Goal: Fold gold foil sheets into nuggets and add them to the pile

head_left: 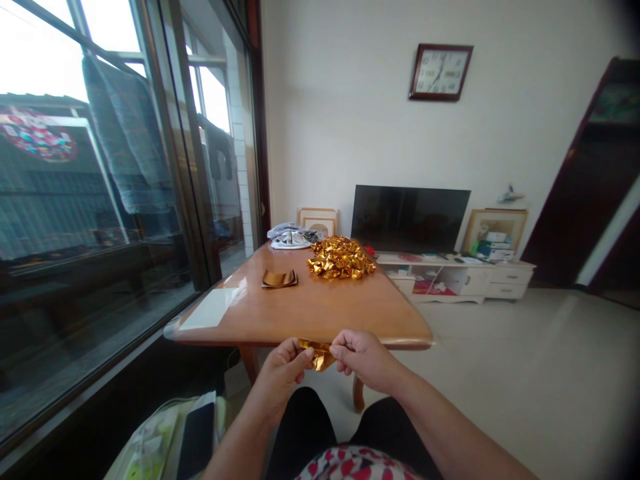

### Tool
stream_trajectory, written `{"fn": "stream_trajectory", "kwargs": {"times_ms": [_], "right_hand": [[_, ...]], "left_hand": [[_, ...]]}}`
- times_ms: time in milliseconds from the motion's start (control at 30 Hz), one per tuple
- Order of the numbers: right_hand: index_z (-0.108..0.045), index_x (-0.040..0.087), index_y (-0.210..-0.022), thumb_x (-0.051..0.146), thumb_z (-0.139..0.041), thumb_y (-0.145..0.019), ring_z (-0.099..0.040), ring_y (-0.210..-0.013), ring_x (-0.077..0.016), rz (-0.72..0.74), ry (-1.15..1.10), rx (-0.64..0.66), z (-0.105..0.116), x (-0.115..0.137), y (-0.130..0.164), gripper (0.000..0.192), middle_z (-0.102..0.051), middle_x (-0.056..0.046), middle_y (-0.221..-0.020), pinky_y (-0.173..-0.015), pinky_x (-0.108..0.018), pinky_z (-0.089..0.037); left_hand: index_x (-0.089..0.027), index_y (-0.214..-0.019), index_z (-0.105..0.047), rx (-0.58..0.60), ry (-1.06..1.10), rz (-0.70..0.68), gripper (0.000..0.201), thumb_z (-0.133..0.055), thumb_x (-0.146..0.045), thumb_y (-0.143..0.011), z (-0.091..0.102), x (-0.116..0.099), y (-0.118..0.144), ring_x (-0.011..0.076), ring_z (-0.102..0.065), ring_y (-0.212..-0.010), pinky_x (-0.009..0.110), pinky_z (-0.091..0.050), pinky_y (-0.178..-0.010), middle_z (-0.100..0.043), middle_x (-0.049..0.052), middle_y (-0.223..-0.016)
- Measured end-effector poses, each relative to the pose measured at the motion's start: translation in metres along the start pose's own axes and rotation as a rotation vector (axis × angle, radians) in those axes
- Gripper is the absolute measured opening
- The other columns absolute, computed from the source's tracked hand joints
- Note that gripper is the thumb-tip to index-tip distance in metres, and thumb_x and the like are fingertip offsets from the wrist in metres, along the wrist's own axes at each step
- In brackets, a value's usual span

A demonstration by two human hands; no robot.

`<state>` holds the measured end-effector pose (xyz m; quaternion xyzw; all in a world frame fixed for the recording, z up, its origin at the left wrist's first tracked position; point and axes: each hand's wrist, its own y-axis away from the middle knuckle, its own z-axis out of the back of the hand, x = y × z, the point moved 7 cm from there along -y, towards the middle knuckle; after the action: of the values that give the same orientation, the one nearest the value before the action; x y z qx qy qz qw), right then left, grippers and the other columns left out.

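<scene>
A: Item one, what you hold. Your left hand (283,363) and right hand (361,357) are both closed to a pinch on one piece of gold foil paper (320,355), thumbs and forefingers meeting at its two ends. It hangs between the hands, just below the near edge of the wooden table (310,310), above your lap.

B: Handling note?

A: My judgement: keep the pinches close together and the foil taut between them, so each crease lands sharp. Foil holds any stray dent, so press once, along the line you mean, and don't let the sheet sag against the table edge.

B: Counts, please.

A: Ahead of your hands, well apart from them: one heap of folded gold pieces (341,258), too many and too tangled to count singly. To the left of the heap, one small stack of flat gold sheets (279,279); the number of sheets cannot be told. Beyond those, one bundle of grey-white cloth (291,236). Ahead and left of your left hand, one pale white sheet (210,308) lying flat. In hand: one piece.
</scene>
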<state>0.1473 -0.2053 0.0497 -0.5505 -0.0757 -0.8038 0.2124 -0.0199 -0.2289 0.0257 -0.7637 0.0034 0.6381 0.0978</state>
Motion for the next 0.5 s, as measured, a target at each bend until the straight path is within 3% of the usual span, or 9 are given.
{"fn": "stream_trajectory", "kwargs": {"times_ms": [133, 300, 500], "right_hand": [[-0.06, 0.018, -0.083, 0.039, -0.056, -0.09, -0.057, -0.059, -0.0117, 0.015, 0.027, 0.017, 0.001, 0.004, 0.001, 0.022, -0.064, 0.0, -0.066, -0.058, -0.023, -0.045], [-0.063, 0.017, -0.086, 0.035, -0.057, -0.088, -0.053, -0.054, -0.0102, -0.032, 0.04, 0.101, -0.001, 0.009, 0.004, 0.019, -0.06, 0.002, -0.061, -0.05, -0.019, -0.038], [-0.065, 0.015, -0.098, 0.023, -0.053, -0.087, -0.056, -0.056, -0.0097, -0.09, -0.032, 0.227, -0.003, 0.01, 0.009, 0.018, -0.067, -0.001, -0.07, -0.055, -0.02, -0.041]], "left_hand": [[-0.016, -0.087, -0.062, -0.056, 0.054, 0.03, 0.023, -0.07, -0.038, -0.086, 0.01, 0.004, 0.0, 0.0065, -0.036, -0.058, 0.019, -0.026, -0.052, -0.052, -0.003, -0.071], [-0.016, -0.088, -0.061, -0.075, 0.146, 0.084, 0.023, -0.075, -0.033, -0.08, 0.012, 0.01, -0.002, 0.0054, -0.038, -0.056, 0.018, -0.023, -0.049, -0.053, -0.003, -0.072], [-0.015, -0.088, -0.061, -0.098, 0.179, 0.104, 0.019, -0.073, -0.026, -0.079, 0.016, 0.013, -0.005, 0.0042, -0.04, -0.056, 0.016, -0.026, -0.05, -0.053, -0.003, -0.074]]}}
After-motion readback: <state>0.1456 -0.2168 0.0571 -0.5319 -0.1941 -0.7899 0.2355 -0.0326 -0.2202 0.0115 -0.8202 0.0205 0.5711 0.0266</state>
